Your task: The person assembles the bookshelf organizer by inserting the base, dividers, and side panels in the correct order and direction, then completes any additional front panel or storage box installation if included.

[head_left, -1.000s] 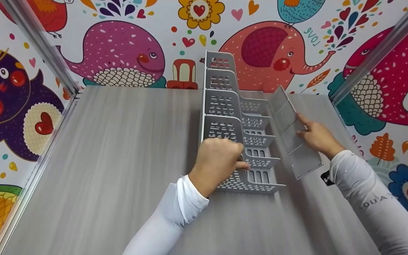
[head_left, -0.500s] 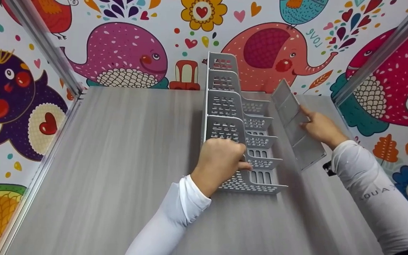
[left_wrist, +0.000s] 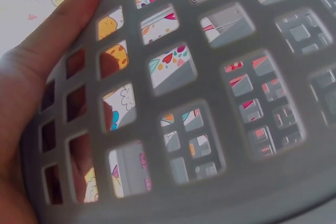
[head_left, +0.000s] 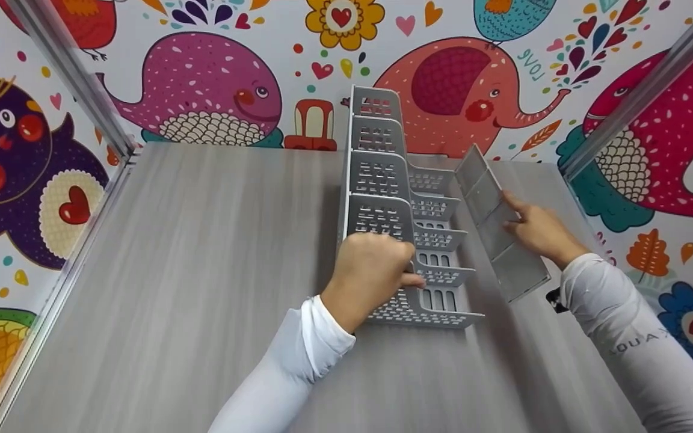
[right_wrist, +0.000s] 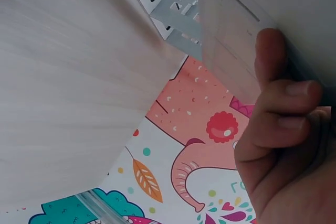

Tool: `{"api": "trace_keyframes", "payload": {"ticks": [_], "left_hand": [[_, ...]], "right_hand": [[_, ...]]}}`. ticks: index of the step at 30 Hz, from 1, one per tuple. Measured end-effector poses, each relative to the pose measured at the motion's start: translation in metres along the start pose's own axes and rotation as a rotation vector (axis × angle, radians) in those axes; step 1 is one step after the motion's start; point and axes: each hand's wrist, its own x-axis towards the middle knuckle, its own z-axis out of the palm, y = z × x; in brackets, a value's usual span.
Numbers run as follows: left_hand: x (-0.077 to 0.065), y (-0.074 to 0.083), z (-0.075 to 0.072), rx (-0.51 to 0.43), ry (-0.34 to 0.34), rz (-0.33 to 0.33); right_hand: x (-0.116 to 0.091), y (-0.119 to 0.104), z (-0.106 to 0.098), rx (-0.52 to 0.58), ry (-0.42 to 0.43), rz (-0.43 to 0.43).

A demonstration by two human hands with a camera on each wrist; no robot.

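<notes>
A grey plastic storage rack (head_left: 437, 240) with perforated dividers stands in the middle of the table in the head view. My left hand (head_left: 370, 273) grips the top of its nearest tall divider. In the left wrist view, the thumb (left_wrist: 58, 30) lies along the edge of that perforated divider (left_wrist: 157, 93), with fingers showing through the holes behind. To the right of the rack, my right hand (head_left: 542, 234) holds a flat grey panel (head_left: 497, 222) by its right edge, tilted. Fingers (right_wrist: 270, 56) of that hand overlap the panel (right_wrist: 236, 30) in the right wrist view.
The wood-grain table (head_left: 232, 252) runs back to a wall (head_left: 322, 60) printed with cartoon animals. Metal posts (head_left: 70, 78) stand at the left and right corners. A small black object (head_left: 557, 300) shows beside the right sleeve.
The panel in my right hand rose slightly half a second ago, then came back down to about where it was. My left hand keeps its grip on the rack.
</notes>
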Motion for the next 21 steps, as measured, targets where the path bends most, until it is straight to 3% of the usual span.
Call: {"api": "trace_keyframes", "payload": {"ticks": [10,21], "left_hand": [[-0.001,-0.001,0.001,-0.004,0.004,0.007],[-0.001,-0.001,0.002,0.006,0.019,0.013]], "right_hand": [[0.007,-0.008,0.006,0.009,0.002,-0.009],[0.0,-0.002,0.022,0.0,0.036,-0.047]]}}
